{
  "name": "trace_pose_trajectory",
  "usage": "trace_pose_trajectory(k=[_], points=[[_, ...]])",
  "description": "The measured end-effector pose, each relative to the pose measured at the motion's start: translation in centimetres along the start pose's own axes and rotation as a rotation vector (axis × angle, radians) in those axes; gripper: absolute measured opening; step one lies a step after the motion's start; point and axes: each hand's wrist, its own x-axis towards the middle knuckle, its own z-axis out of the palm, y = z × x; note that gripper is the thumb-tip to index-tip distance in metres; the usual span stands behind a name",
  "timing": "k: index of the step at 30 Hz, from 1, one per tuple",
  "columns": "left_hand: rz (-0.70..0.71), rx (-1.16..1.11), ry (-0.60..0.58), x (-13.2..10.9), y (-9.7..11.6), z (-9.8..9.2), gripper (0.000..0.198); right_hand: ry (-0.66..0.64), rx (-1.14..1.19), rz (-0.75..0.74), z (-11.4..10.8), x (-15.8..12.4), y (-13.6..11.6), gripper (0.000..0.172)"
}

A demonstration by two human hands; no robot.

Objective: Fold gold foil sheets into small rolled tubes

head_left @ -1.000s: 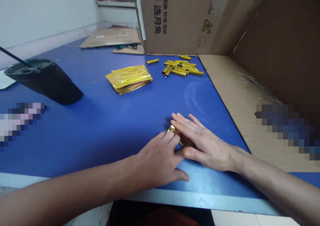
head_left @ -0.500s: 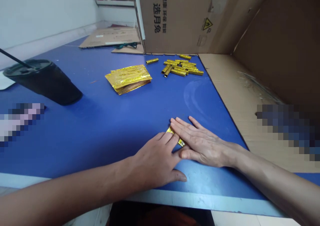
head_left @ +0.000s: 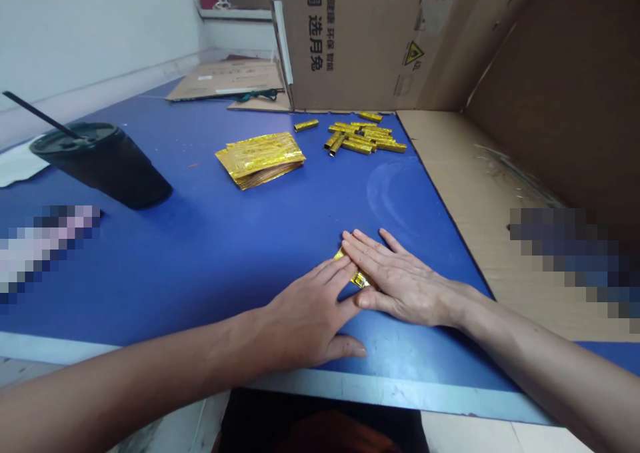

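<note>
A sheet of gold foil paper (head_left: 361,279) lies on the blue table near its front edge, mostly covered by my hands. My right hand (head_left: 400,276) rests flat over it, fingers stretched out and the little finger apart. From the left, the fingertips of my left hand (head_left: 313,313) press on the paper beside the right fingers, with the left thumb held out to the side. How the paper is folded beneath my palm is hidden. Beyond the hands sits a stack of gold foil paper sheets (head_left: 263,156). Several rolled or folded gold paper pieces (head_left: 357,137) are heaped at the back.
A dark tumbler (head_left: 113,163) with a straw stands at the left. Tall cardboard (head_left: 365,46) walls off the back and right, and a cardboard sheet (head_left: 450,193) covers the table's right side. One gold piece (head_left: 306,125) lies apart from the heap. Flat cardboard (head_left: 225,79) lies at the back left.
The view has shifted slightly. My left fingertips have slid back a little from under the right hand, showing more of the foil paper. Both hands stay on it.
</note>
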Motion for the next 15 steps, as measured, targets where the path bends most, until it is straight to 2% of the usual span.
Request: trace_pose_trajectory(k=[6,9,15], points=[[0.011,0.001,0.030,0.2,-0.1,-0.1,0.058,0.027,-0.063,0.043,0.0,0.2,0.2,0.074],[0.015,0.007,0.010,0.1,-0.4,-0.3,0.058,0.033,-0.118,0.072,0.0,0.1,0.2,0.073],[-0.020,0.019,-0.050,-0.1,-1.8,-1.3,0.037,0.056,-0.188,0.122,0.1,-0.2,0.1,0.061]])
